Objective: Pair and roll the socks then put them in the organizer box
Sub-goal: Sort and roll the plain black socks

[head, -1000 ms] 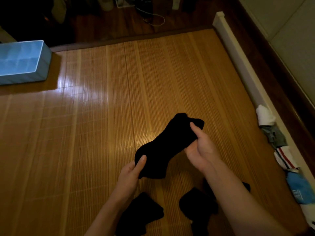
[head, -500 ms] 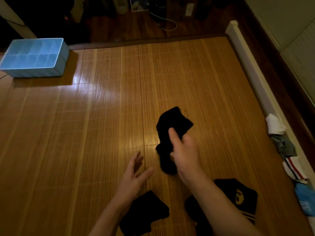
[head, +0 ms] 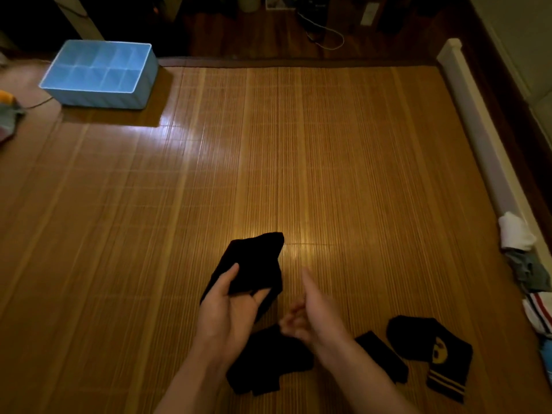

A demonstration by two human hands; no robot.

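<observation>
My left hand point(head: 230, 306) grips a black sock point(head: 254, 261) from below, thumb on top, just above the bamboo mat. To its right, my right hand point(head: 310, 312) holds nothing; its loosely curled fingers hover at the top edge of a second black sock point(head: 268, 360) lying on the mat near me. Two more black socks lie to the right, a plain one point(head: 382, 357) and one with a yellow print and stripes point(head: 433, 351). The blue organizer box point(head: 101, 98) with its divided compartments stands at the far left corner of the mat.
A pile of white point(head: 515, 231), grey point(head: 528, 270) and striped socks point(head: 537, 312) lies along the mat's right edge by a white rail point(head: 478, 138). Coloured cloth point(head: 9, 115) sits at the far left. A white cable point(head: 325, 34) lies on the dark floor beyond the mat.
The black sock has passed from my right hand to my left hand. My right hand let go and dropped toward the sock lying near me.
</observation>
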